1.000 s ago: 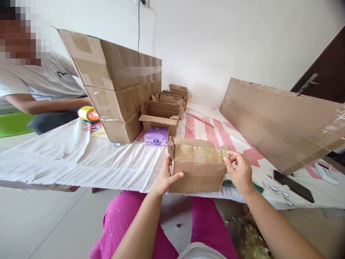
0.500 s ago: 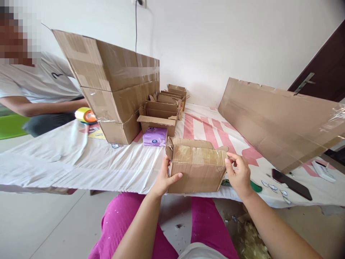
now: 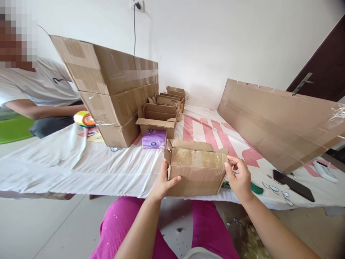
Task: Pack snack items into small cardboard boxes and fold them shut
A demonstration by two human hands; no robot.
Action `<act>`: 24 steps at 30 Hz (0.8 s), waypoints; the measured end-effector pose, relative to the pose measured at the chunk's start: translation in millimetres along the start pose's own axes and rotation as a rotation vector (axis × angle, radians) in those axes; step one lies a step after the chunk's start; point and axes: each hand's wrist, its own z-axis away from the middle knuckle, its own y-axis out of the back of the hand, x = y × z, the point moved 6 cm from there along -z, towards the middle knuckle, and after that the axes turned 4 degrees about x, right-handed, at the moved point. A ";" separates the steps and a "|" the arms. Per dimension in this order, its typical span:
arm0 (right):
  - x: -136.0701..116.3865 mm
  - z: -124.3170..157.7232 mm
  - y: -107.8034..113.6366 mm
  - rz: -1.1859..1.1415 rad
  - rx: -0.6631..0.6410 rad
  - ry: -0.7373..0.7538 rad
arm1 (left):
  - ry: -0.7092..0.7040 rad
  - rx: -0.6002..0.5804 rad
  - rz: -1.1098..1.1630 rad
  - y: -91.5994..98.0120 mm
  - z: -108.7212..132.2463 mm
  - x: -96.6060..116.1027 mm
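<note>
A small cardboard box (image 3: 198, 176) stands at the table's front edge before me, its top flaps up and clear tape across its near side. My left hand (image 3: 164, 181) grips its left side, thumb on the near face and fingers behind. At the upper right corner, my right hand (image 3: 238, 178) pinches the edge of the box or its flap between thumb and fingers. Just beyond the box sits a purple tissue pack (image 3: 154, 139). A green-handled tool (image 3: 256, 188) lies partly hidden behind the box and my right hand.
Stacked taped cartons (image 3: 115, 97) rise at left, beside a row of open boxes (image 3: 156, 122). A tape roll (image 3: 84, 118) lies near a seated co-worker (image 3: 40, 93). A large cardboard panel (image 3: 275, 118) leans at right, with a phone (image 3: 293, 185) in front.
The view has tilted slightly, so everything sits a little lower in the picture. Both hands keep their places on the box.
</note>
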 end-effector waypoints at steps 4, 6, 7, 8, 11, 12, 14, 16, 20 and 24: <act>-1.8 1.7 1.2 -0.002 0.009 0.024 | 0.008 0.002 0.022 -0.2 -0.3 -0.1; -1.6 3.1 0.9 -0.007 0.009 0.028 | 0.010 -0.004 0.031 -0.5 -0.2 -0.2; -1.3 4.0 0.8 -0.008 0.010 0.027 | 0.008 -0.007 0.037 -0.6 0.0 0.0; -0.8 5.0 0.7 -0.008 0.011 0.024 | 0.006 -0.011 0.044 -0.8 0.2 0.1; 0.4 7.9 1.1 -0.007 0.016 0.012 | 0.008 -0.007 0.067 -0.7 1.2 -0.2; 0.6 8.7 1.4 -0.010 0.016 0.010 | 0.011 -0.003 0.072 -0.5 1.5 -0.7; 0.7 9.8 2.2 -0.021 0.006 0.003 | 0.016 0.013 0.076 0.3 1.9 -1.7; 1.7 10.8 3.1 -0.045 -0.012 -0.017 | 0.019 0.025 0.074 1.3 2.1 -2.8; 7.2 14.1 5.2 -0.143 -0.054 -0.110 | -0.002 0.049 0.061 5.1 1.9 -5.1; 7.3 19.6 7.5 -0.241 -0.070 -0.143 | -0.036 0.058 0.050 8.9 1.2 -8.7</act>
